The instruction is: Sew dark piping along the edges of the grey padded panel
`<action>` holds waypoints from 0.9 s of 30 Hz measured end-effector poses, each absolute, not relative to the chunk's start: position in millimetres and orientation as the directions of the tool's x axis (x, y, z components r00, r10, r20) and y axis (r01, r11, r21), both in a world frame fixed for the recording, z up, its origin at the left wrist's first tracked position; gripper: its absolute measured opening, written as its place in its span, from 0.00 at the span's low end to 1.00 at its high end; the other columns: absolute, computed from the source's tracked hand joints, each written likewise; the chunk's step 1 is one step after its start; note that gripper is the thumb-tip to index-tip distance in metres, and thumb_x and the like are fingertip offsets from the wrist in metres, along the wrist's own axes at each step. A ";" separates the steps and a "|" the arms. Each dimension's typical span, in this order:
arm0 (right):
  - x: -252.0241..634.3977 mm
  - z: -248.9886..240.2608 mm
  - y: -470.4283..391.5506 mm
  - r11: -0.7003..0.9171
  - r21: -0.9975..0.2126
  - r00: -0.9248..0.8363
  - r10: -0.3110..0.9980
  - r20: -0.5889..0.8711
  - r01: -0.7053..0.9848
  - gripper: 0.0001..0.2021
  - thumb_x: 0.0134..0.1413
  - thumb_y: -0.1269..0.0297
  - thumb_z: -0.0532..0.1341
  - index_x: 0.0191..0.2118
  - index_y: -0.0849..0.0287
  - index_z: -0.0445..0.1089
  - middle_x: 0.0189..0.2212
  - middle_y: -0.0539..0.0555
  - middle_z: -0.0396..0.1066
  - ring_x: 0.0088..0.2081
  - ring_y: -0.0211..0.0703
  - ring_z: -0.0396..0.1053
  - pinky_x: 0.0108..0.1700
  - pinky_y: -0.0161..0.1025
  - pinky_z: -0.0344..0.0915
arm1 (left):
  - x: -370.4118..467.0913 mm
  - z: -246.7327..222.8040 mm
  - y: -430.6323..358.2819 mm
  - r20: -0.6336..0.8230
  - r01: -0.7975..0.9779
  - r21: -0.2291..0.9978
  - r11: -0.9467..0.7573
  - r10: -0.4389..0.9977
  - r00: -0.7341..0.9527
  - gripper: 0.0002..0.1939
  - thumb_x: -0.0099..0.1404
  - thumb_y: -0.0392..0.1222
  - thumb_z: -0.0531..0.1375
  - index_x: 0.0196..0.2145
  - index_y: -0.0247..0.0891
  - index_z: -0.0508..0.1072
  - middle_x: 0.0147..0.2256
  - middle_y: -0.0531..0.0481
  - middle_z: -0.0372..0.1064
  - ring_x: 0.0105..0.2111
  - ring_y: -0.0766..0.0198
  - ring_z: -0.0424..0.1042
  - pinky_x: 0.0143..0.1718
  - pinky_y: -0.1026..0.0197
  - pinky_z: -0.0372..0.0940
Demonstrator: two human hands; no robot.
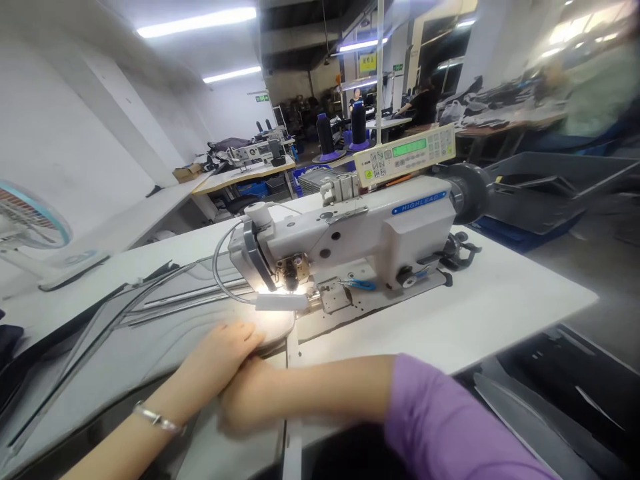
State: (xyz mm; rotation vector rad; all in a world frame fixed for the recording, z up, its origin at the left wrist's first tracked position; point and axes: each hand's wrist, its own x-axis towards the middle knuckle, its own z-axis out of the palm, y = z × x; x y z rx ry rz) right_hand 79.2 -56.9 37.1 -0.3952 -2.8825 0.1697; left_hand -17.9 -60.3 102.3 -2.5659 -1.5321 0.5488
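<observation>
A large light-grey fabric panel [165, 333] with dark edging lies on the left of the sewing machine table, its rounded corner under the lit needle area of the sewing machine [340, 233]. My left hand [233, 343], a silver bracelet at its wrist, rests on the panel just in front of the needle, fingers lying along the cloth. Close below it, my right hand [250, 397] reaches in from the right, crossing toward the left wrist. It is blurred, with its fingers hidden. Blue-handled thread snips [361, 285] lie on the machine bed.
A control panel [406, 155] and thread cones [359, 127] stand behind the machine. A fan [30, 220] is at the left. Grey crates [560, 187] stand at the right, and dark pieces [565, 387] lie below the table edge. People work in the background.
</observation>
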 end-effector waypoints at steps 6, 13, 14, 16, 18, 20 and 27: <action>185.5 22.0 -63.4 0.984 -0.078 -0.962 0.171 0.213 0.157 0.04 0.49 0.72 0.60 0.34 0.64 0.68 0.30 0.55 0.67 0.31 0.43 0.63 0.36 0.41 0.65 | -8.1 77.7 -66.1 -0.089 0.759 -0.469 -0.452 0.879 0.468 0.36 0.53 0.20 0.45 0.57 0.41 0.62 0.37 0.44 0.61 0.35 0.56 0.59 0.33 0.54 0.53; 187.2 -17.7 -43.8 0.995 0.034 -0.841 0.059 0.538 0.092 0.08 0.51 0.76 0.53 0.23 0.60 0.58 0.22 0.51 0.58 0.22 0.39 0.53 0.23 0.37 0.52 | 13.3 70.1 -36.7 -0.175 0.797 -0.412 -0.442 0.897 0.406 0.31 0.62 0.24 0.43 0.58 0.46 0.63 0.40 0.43 0.64 0.34 0.57 0.64 0.26 0.58 0.47; 185.2 -20.3 -45.2 0.994 0.053 -0.812 0.046 0.581 0.095 0.09 0.50 0.76 0.54 0.22 0.60 0.57 0.21 0.51 0.57 0.22 0.39 0.52 0.23 0.37 0.51 | 13.3 70.5 -35.7 -0.182 0.799 -0.395 -0.454 0.891 0.416 0.29 0.62 0.24 0.42 0.56 0.44 0.65 0.38 0.44 0.64 0.33 0.58 0.63 0.26 0.58 0.47; 183.9 -22.4 -47.6 0.990 0.082 -0.770 0.035 0.637 0.113 0.09 0.48 0.76 0.54 0.22 0.60 0.56 0.20 0.50 0.55 0.21 0.38 0.53 0.22 0.36 0.50 | 13.5 72.1 -35.7 -0.198 0.813 -0.362 -0.457 0.890 0.412 0.25 0.62 0.25 0.43 0.51 0.41 0.68 0.35 0.45 0.64 0.30 0.60 0.62 0.26 0.57 0.47; 184.6 -21.9 -48.4 0.988 0.090 -0.744 0.036 0.667 0.129 0.09 0.47 0.75 0.55 0.21 0.60 0.56 0.20 0.50 0.54 0.21 0.38 0.54 0.22 0.36 0.50 | 14.4 73.5 -36.1 -0.212 0.825 -0.344 -0.449 0.893 0.397 0.23 0.63 0.25 0.44 0.49 0.40 0.69 0.35 0.46 0.64 0.30 0.60 0.63 0.27 0.57 0.50; 185.6 -20.6 -47.9 0.987 0.084 -0.724 0.042 0.689 0.137 0.09 0.46 0.75 0.55 0.21 0.60 0.55 0.19 0.50 0.54 0.21 0.38 0.54 0.22 0.36 0.50 | 15.1 73.1 -35.4 -0.229 0.832 -0.341 -0.438 0.897 0.378 0.24 0.64 0.25 0.43 0.52 0.41 0.67 0.38 0.45 0.66 0.33 0.59 0.64 0.29 0.57 0.54; 187.4 -18.2 -45.6 0.984 0.070 -0.702 0.066 0.709 0.162 0.09 0.42 0.77 0.55 0.19 0.61 0.55 0.18 0.50 0.54 0.20 0.38 0.53 0.22 0.35 0.50 | 16.1 67.2 -28.2 -0.221 0.883 -0.245 -0.399 0.910 0.350 0.24 0.66 0.28 0.43 0.52 0.42 0.68 0.44 0.45 0.69 0.36 0.59 0.68 0.44 0.50 0.63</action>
